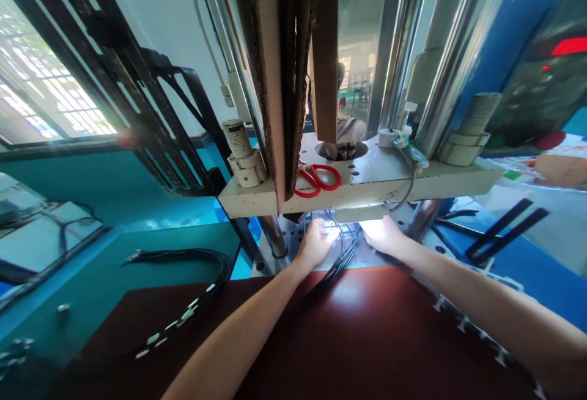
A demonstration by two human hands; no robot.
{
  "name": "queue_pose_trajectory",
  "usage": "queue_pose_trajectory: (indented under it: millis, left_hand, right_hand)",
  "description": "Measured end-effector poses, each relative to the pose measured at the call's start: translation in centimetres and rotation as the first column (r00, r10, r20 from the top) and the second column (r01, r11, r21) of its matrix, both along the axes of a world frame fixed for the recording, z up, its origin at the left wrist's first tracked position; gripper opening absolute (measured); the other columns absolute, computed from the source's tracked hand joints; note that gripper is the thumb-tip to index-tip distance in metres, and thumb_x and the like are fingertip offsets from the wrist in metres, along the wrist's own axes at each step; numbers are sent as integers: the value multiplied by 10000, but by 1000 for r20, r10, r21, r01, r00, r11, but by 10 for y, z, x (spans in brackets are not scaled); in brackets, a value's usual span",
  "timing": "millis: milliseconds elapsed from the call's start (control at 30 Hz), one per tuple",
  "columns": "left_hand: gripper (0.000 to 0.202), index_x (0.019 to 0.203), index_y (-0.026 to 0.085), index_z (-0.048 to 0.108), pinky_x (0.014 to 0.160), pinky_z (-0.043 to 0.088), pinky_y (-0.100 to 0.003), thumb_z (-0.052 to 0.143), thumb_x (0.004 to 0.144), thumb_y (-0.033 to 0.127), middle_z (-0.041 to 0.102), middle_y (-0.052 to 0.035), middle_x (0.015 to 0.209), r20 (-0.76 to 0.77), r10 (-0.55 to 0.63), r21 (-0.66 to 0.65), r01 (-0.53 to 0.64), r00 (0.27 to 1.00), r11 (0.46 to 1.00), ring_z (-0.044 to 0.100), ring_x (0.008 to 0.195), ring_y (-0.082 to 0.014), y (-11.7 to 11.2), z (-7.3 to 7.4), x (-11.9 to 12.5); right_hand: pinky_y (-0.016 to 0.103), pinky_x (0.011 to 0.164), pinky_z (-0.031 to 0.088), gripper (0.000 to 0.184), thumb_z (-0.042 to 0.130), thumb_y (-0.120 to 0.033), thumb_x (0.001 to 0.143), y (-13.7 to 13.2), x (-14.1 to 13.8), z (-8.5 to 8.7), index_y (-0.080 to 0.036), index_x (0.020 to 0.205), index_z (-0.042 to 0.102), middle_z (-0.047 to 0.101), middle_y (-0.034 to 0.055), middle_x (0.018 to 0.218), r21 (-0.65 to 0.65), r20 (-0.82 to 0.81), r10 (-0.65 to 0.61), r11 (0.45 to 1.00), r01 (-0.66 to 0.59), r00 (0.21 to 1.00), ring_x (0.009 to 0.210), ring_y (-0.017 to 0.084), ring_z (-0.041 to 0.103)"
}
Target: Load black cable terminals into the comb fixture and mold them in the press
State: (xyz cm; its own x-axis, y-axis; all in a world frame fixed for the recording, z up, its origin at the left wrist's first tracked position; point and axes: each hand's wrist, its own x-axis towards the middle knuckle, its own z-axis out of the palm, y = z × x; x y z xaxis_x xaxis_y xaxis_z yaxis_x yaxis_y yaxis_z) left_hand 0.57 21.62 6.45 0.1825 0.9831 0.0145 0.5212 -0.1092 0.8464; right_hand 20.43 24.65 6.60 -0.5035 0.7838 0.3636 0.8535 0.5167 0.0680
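Note:
Both my hands reach in under the pale upper plate of a press (pixel 362 186), over its lit metal bed. My left hand (pixel 316 244) has its fingers curled together at the left of a bundle of thin black cables (pixel 345 256). What those fingers hold, if anything, I cannot make out. To the right of the bundle is my right hand (pixel 383 236); glare and a white lamp bar (pixel 360 214) hide its fingertips. The cables run from between the hands down over the front edge of a dark red-brown tabletop (pixel 358 333).
Red-handled scissors (pixel 317 180) and upright cardboard strips (pixel 268 82) are on the upper plate. More black cables with white ends (pixel 183 317) lie at left. White plastic pieces (pixel 472 326) line the right edge, beside two black bars (pixel 504 232). Steel columns (pixel 275 238) flank the bed.

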Motion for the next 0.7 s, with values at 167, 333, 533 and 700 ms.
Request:
queue_pose_trajectory:
  millis: [167, 333, 533, 700]
  left_hand:
    - [473, 1248, 169, 465, 1034, 297, -389, 395, 785, 98, 500, -103, 1296, -650, -173, 471, 571, 740, 672, 404, 1234, -235, 22, -2, -12]
    - [499, 1316, 179, 390, 1050, 255, -392, 383, 822, 109, 454, -65, 1367, -851, -84, 401, 745, 519, 533, 380, 1266, -195, 35, -15, -33]
    - [537, 1338, 171, 366, 1054, 260, -372, 359, 808, 82, 424, -55, 1392, -801, -50, 458, 665, 596, 590, 351, 1286, -178, 36, -28, -45]
    - [552, 1303, 89, 401, 1078, 230, -400, 421, 752, 118, 444, -139, 1358, -778, -38, 481, 634, 626, 606, 359, 1278, -225, 34, -19, -28]
  right_hand:
    - [367, 843, 415, 263, 403, -67, 843, -11, -1, -15, -71, 970, 633, 642, 156, 971, 68, 45, -26, 997, 23, 999, 926, 257, 569]
    - [370, 865, 411, 254, 401, -100, 887, -2, 14, -22, -78, 1012, 621, 626, 149, 1029, 113, 77, 15, 993, -24, 997, 937, 254, 570]
    - [390, 874, 416, 261, 410, -95, 881, 2, 14, -26, -63, 1031, 622, 619, 172, 1028, 135, 85, 37, 990, -48, 996, 1008, 280, 545]
    - [392, 886, 423, 343, 374, -35, 849, 2, 13, -20, -102, 1101, 597, 644, 130, 1007, 111, 87, 132, 984, -141, 987, 1002, 249, 561]
